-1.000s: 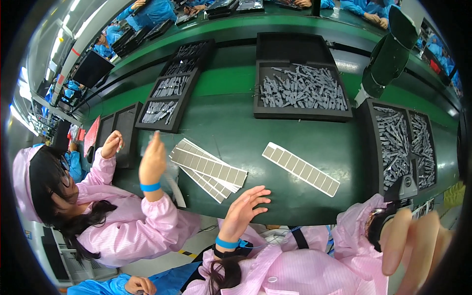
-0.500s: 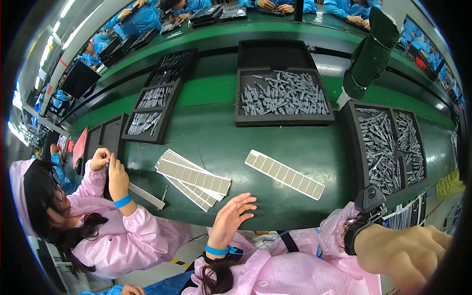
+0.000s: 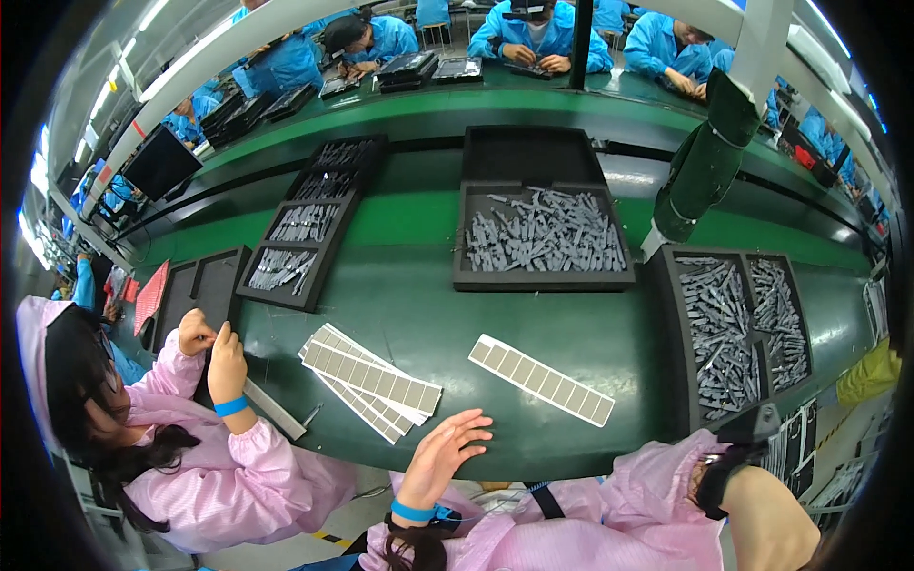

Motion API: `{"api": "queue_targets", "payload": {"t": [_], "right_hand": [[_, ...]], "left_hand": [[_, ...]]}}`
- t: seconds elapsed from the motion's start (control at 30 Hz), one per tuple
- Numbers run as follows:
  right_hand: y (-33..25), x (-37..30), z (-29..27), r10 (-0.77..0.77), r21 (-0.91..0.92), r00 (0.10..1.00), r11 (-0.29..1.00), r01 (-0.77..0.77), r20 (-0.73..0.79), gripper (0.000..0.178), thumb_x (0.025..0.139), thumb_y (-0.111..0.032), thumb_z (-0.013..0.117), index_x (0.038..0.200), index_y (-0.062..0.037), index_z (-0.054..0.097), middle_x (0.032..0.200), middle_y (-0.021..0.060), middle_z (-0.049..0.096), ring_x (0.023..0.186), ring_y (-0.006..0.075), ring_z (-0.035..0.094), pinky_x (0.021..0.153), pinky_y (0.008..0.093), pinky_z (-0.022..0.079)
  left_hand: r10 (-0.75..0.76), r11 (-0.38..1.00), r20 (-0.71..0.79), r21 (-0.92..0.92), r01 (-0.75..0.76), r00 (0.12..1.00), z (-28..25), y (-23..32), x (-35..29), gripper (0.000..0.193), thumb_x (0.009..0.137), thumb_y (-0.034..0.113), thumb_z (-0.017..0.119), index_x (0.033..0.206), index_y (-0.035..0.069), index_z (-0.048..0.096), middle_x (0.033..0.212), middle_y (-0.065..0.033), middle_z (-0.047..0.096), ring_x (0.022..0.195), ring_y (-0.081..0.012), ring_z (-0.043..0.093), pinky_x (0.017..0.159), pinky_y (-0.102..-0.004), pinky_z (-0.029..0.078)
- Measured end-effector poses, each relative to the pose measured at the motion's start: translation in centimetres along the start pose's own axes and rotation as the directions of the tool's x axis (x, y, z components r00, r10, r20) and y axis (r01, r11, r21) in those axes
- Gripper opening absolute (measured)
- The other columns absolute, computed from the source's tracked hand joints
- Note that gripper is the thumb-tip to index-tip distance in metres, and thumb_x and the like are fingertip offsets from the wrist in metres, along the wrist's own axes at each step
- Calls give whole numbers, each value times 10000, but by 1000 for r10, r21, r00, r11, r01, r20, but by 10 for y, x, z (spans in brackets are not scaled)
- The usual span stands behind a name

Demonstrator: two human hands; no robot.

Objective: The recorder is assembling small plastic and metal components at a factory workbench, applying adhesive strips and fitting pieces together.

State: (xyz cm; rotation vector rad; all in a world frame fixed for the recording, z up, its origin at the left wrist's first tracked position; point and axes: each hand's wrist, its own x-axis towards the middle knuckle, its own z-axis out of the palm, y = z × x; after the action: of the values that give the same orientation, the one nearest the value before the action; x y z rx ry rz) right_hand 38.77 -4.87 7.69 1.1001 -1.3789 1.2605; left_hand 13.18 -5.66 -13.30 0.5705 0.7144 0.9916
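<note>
My left hand point(image 3: 446, 455) is at the table's near edge, fingers stretched and apart, holding nothing. Just beyond it lie several overlapping white strips point(image 3: 371, 377) bearing rows of grey-beige rectangles. A single strip of the same kind point(image 3: 543, 379) lies to the right of them. My right hand point(image 3: 769, 523), below a black wrist strap, is low at the right, near the black tray point(image 3: 678, 352) of slim grey parts point(image 3: 719, 333). Its fingers are not visible, so whether it holds anything is hidden.
Another black tray point(image 3: 543, 281) of loose grey parts stands at the middle back, and a divided tray point(image 3: 278, 297) to its left. A green-wrapped post point(image 3: 700, 176) rises at back right. A co-worker in pink point(image 3: 228, 476) works with both hands at my left.
The view has tipped upward, so the table and trays appear lower. My right hand has drawn down and leftward in the picture, its fingers now out of sight. My left hand stays open.
</note>
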Motion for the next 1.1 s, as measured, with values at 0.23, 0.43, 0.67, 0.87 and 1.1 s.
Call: {"api": "queue_targets", "payload": {"t": [0.23, 0.43, 0.67, 0.87, 1.1], "right_hand": [[29, -10, -12, 276, -262, 943, 911, -318, -185, 342, 904, -235, 497, 678, -2, 604, 786, 126, 575, 603, 197, 543, 523, 276, 449], [33, -7, -8, 165, -327, 946, 910, -255, -278, 368, 915, -256, 478, 664, -9, 587, 772, 120, 569, 612, 214, 548, 536, 293, 441], [35, -8, -13, 224, -384, 955, 878, -285, -196, 346, 911, -282, 471, 667, -52, 556, 771, 65, 566, 666, 195, 546, 593, 315, 441], [50, -5, -9, -216, -500, 634, 808, -311, -743, 485, 958, -322, 341, 587, -47, 490, 577, 90, 505, 501, 242, 511, 457, 381, 439], [60, -10, -13, -55, -317, 663, 906, -282, -747, 322, 939, -264, 372, 685, -77, 434, 675, 74, 484, 599, 233, 500, 566, 337, 413]], "left_hand": [[30, 1000, -58, 1, -30, 998, -8, -3, -1, 434, 915, 245, 394, 1234, -48, 412, 1189, -185, 495, 1033, -231, 516, 871, -338, 416], [24, 1000, -57, 4, -24, 998, -10, -4, 5, 443, 908, 249, 403, 1237, -49, 408, 1183, -181, 499, 1027, -231, 516, 869, -338, 415], [32, 999, -49, 3, -32, 998, -10, -1, 2, 439, 912, 247, 400, 1239, -45, 408, 1182, -179, 500, 1035, -233, 514, 875, -336, 412], [-7, 1000, 17, 9, 7, 1000, 6, 4, 12, 444, 902, 258, 422, 1233, -38, 408, 1163, -161, 508, 1018, -232, 515, 876, -340, 412], [13, 1000, -36, -3, -13, 999, -9, 2, 6, 433, 912, 256, 406, 1232, -36, 415, 1179, -163, 502, 1034, -222, 512, 870, -331, 411]]}}
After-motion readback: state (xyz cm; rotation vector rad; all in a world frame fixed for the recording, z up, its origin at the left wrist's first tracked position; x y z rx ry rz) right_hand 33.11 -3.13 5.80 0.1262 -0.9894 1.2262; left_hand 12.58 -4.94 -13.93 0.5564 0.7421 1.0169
